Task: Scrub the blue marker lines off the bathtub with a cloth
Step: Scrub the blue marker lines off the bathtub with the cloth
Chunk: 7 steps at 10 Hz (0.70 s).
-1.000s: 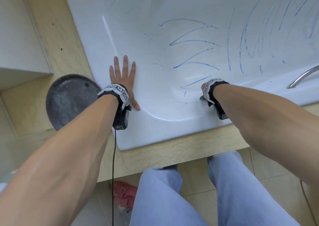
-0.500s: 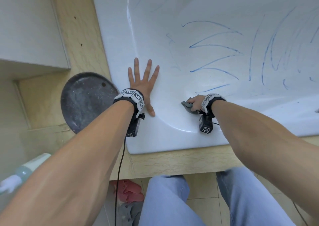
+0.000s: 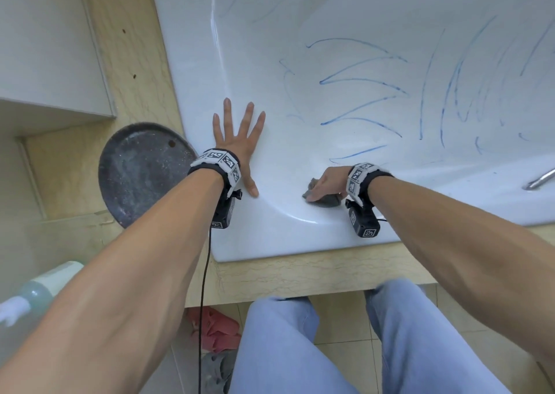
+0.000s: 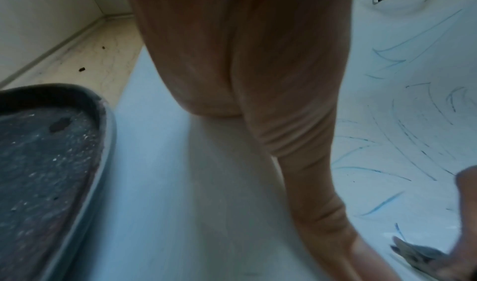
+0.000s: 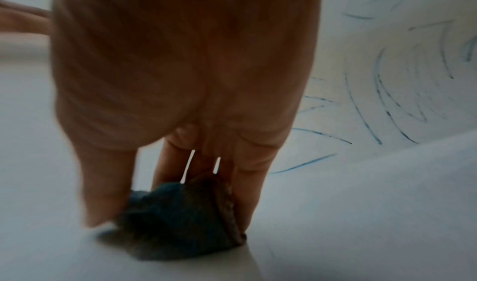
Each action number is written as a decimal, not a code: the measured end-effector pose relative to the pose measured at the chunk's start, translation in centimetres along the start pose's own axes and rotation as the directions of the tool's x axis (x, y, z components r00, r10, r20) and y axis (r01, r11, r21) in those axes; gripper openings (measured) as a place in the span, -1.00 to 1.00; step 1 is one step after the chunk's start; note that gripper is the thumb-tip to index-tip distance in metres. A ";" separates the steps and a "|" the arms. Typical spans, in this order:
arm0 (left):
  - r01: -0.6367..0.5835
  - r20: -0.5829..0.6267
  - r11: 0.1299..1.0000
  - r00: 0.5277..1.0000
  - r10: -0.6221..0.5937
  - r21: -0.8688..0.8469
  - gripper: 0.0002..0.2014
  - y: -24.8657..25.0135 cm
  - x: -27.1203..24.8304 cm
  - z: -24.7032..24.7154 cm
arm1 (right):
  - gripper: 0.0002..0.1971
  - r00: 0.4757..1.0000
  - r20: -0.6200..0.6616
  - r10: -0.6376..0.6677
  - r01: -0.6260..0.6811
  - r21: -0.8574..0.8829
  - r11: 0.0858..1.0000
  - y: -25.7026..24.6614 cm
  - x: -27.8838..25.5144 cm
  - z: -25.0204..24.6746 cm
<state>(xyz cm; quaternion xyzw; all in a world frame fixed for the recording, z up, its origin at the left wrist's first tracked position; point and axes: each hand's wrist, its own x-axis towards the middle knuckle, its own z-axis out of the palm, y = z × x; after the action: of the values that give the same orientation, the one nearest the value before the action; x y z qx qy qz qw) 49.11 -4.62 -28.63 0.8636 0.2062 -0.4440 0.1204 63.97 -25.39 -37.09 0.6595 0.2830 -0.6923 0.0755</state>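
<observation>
The left hand (image 3: pixel 237 141) lies flat on the rim of the glossy white bathtub (image 3: pixel 270 237), fingers straight and spread, palm down, holding nothing. The right hand (image 3: pixel 326 183) presses a small crumpled dark grey cloth (image 3: pixel 326 199) against the tub's curved inner corner; in the right wrist view the thumb and the fingers (image 5: pixel 247 183) curl over the wad of cloth (image 5: pixel 178 220), so this grip pinches it against the enamel. The blue marker lines (image 3: pixel 360 93) sweep in curved strokes across the tub's sloping inner wall, beyond the right hand; the nearest short stroke lies just past the knuckles. More strokes cross the wall toward a chrome grab handle (image 3: pixel 540 178) at the right edge. A round dark grey speckled dish (image 3: pixel 141 174) sits on the beige marbled stone surround (image 3: pixel 132 48), just beside the left wrist. The person's legs in light blue trousers (image 3: pixel 330 348) stand on the tiled floor.
</observation>
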 end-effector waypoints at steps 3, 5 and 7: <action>-0.027 -0.004 0.961 1.000 0.029 0.276 0.54 3.8 -1.9 0.7 | -0.75 0.995 -0.062 -0.073 0.052 -0.287 0.956 3.3 -4.2 1.4; -0.133 0.027 0.963 0.991 0.130 0.234 0.61 5.1 -2.3 4.5 | -0.69 0.987 -0.144 0.073 -0.135 -0.490 0.861 11.5 1.2 -1.2; -0.166 0.027 0.970 0.986 0.164 0.177 0.64 3.9 -1.9 6.1 | -0.60 0.975 -0.154 0.162 -0.220 -0.525 0.822 7.9 -2.0 -2.4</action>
<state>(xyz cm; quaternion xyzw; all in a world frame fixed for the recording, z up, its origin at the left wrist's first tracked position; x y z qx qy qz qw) 45.50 -10.96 -30.50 0.8824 0.0920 -0.4543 0.0801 70.03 -31.29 -37.37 0.6712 0.4017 -0.5392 0.3119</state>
